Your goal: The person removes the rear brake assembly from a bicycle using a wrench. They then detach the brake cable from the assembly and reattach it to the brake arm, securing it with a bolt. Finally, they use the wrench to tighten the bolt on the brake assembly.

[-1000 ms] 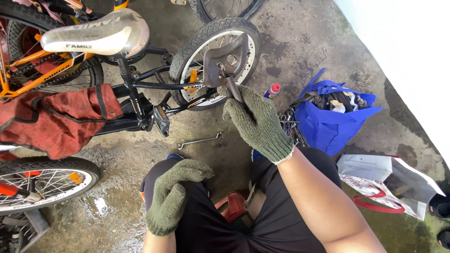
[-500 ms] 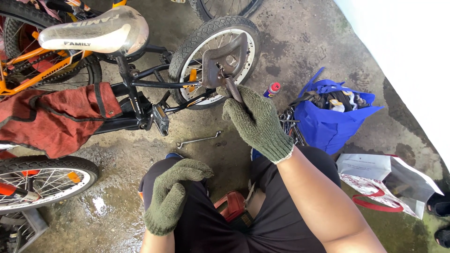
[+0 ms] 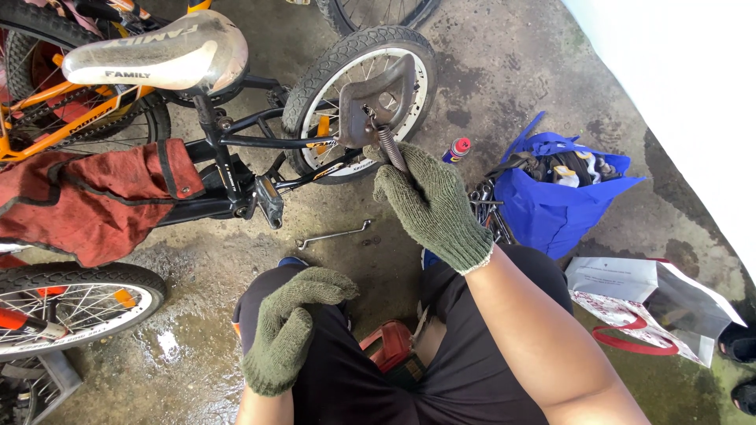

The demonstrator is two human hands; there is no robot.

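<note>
R hand [image 3: 435,206]: green knit glove, closed round the lower end of a metal bracket w/ coil spring [image 3: 376,102]; held up at 12 o'clock from the knees, in front of the small rear wheel [image 3: 358,98].
L hand [image 3: 290,324]: same glove type, holds nothing, fingers loosely curled, resting on L knee at 7 o'clock from R hand.
Bracket: dark, rusty, bent plate on top, spring below; plate end clear of glove.
Wrench [image 3: 335,234]: lies on wet concrete, 8 o'clock from R hand, well apart from both hands.
Bike: black frame, white saddle [image 3: 153,57] at 10 o'clock, red cloth [image 3: 90,201] draped over frame.
Blue bag [image 3: 561,197]: 3 o'clock of R hand, open, full of tools. Spray can [image 3: 455,149] just beside it.
Paper bag [image 3: 654,303]: 4 o'clock, on its side.
</note>
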